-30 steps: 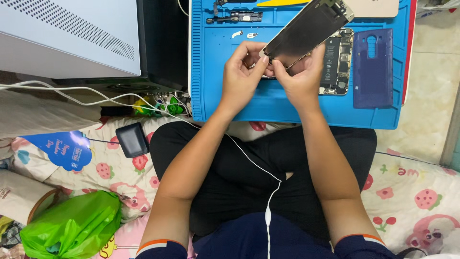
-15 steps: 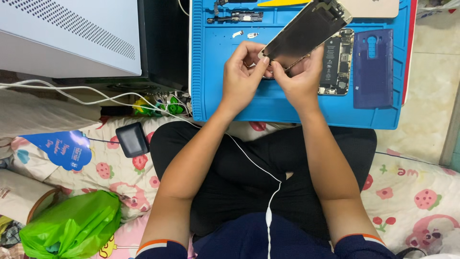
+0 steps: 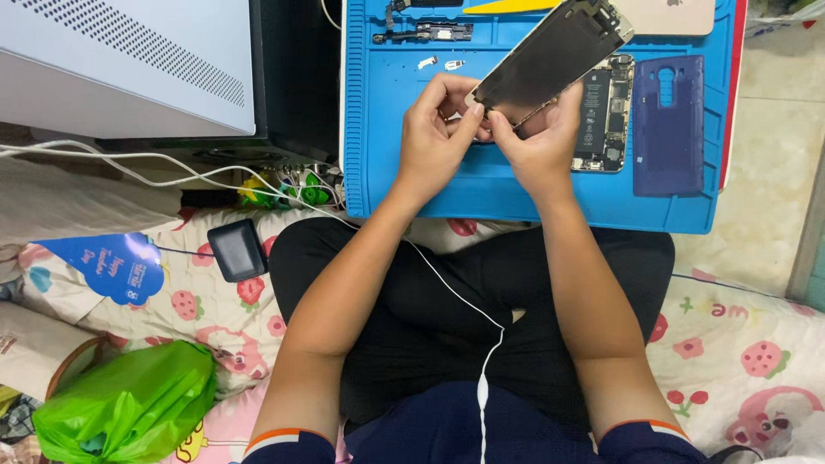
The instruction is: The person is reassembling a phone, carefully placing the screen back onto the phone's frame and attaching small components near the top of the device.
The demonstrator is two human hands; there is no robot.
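Both the left hand (image 3: pixel 434 137) and right hand (image 3: pixel 540 142) pinch the lower edge of a lifted phone screen (image 3: pixel 550 56) above the blue mat (image 3: pixel 412 185), seemingly mid-detachment beside the opened phone body (image 3: pixel 601 116); careful, steady fingertip work comes next.

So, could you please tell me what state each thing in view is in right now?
Phone screen panel: detached, tilted, held at its lower end by both hands.
Left hand: pinching the panel's lower edge.
Right hand: gripping the same end.
Opened phone body: lying flat, insides exposed.
Purple back cover: off, flat on blue repair mat.
Green plastic bag: crumpled.
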